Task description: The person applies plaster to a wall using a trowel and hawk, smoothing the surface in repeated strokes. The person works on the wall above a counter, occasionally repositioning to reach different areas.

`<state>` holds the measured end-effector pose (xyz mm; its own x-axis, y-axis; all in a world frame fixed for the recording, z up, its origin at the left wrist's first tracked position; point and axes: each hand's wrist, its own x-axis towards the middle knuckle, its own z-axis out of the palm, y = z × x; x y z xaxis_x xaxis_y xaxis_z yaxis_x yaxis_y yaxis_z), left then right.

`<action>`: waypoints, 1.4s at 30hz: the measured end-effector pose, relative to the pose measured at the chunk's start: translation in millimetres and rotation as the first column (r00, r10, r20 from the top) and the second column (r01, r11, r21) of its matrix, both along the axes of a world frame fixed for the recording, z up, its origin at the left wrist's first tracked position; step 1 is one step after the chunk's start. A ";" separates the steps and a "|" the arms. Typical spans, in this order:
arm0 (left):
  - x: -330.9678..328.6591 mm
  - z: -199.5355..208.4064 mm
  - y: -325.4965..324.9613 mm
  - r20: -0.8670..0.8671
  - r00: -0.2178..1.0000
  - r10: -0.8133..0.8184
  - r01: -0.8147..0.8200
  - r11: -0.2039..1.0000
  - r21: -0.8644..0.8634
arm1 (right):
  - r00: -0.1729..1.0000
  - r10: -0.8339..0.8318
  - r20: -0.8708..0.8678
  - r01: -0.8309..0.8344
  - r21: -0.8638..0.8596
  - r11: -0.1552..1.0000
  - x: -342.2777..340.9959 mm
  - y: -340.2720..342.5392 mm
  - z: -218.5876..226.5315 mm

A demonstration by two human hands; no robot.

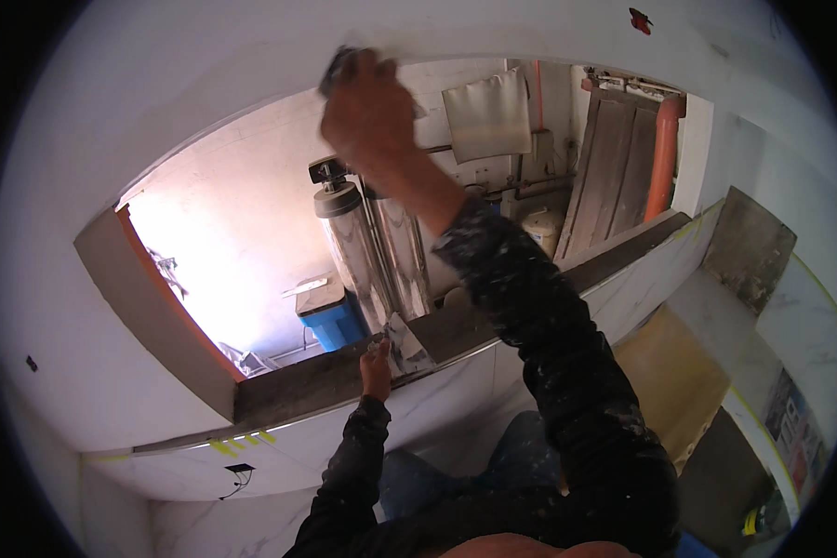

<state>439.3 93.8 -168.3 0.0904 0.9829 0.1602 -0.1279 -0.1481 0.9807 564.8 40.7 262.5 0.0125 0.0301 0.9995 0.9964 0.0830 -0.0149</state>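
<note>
- Right hand [370,112] closed on blurred dark tool [338,69] — at white wall [223,88] edge
- Left hand [376,370] grips plaster-smeared plate [405,350] over grey sill [298,396]
- Tall silver tanks [355,251] beyond

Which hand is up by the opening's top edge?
The right hand, gripping a blurred dark tool; the left hand is down by the ledge, holding a smeared plate.

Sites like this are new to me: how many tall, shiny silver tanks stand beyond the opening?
2: the left tank, beside the blue box, and the right tank, partly hidden by the right forearm; others may be hidden.
</note>
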 end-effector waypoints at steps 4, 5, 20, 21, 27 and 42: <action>-1.5 3.3 -0.9 -0.092 0.995 0.029 -0.029 1.000 0.001 | 0.933 0.350 0.081 -0.336 -0.144 0.931 -7.1 -22.0 -34.6; -1.6 4.6 -1.1 -0.085 0.996 0.021 -0.021 1.000 -0.008 | 0.951 0.310 0.019 -0.303 -0.169 0.938 3.1 -26.4 -40.1; 1.6 6.5 0.3 0.030 1.000 -0.007 0.006 1.000 0.012 | 0.970 -0.073 -0.234 0.168 0.419 0.892 142.1 74.0 -11.7; 2.5 6.6 -0.2 0.065 0.998 -0.015 0.015 1.000 -0.001 | 0.962 -0.125 -0.241 0.201 0.326 0.924 125.5 80.3 -24.6; 2.0 8.0 -3.5 0.064 0.997 0.035 -0.031 0.997 -0.067 | 0.998 -0.007 -0.059 0.024 0.284 0.959 83.2 87.5 -99.1; -0.1 12.2 -6.3 0.034 0.999 0.022 -0.019 0.997 -0.078 | 0.982 0.149 0.113 -0.170 0.210 0.963 -1.8 83.0 -91.7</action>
